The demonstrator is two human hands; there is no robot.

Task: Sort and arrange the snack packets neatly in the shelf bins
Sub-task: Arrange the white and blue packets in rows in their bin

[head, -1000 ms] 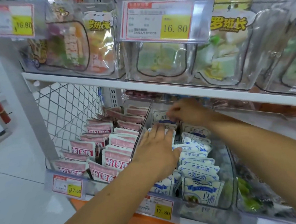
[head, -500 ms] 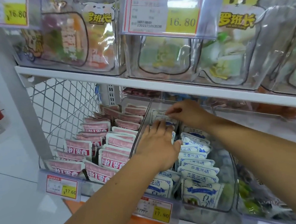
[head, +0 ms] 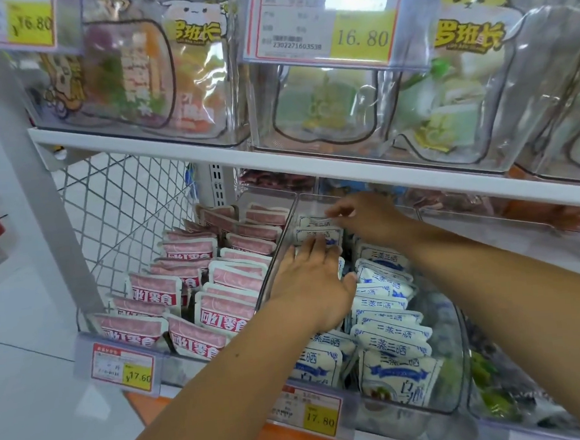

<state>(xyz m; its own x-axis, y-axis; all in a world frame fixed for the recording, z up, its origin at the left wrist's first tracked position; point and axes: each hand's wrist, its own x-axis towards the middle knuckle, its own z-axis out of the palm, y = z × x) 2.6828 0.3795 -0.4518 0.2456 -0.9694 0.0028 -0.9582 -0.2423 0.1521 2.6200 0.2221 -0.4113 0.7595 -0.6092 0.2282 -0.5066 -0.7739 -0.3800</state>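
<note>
We see the left hand (head: pixel 315 286) slid a bit deeper into the clear bin (head: pixel 457 352) than a second ago. It lies flat on the left row of blue-and-white packets (head: pixel 389 336), and its straight fingers reach the rear packet (head: pixel 319 235). It presses and grips nothing. The right hand (head: pixel 367 216) has barely shifted and is still at the back of the bin, under the upper shelf (head: pixel 278 167). Its fingers are bent over the top edge of the rearmost packets. We cannot tell whether they pinch one, since that spot is blurred. The task's packets stand in two rows in this bin, upright and overlapping, behind the 17.80 price tag (head: pixel 317 412). The pink packets (head: pixel 219 310) fill the bin just to the left and look looser. We judge this as squaring up the back of the left blue row: the left hand holds the row down while the right sets the rear packets. The front looks tidy and the back is not yet done.
</note>
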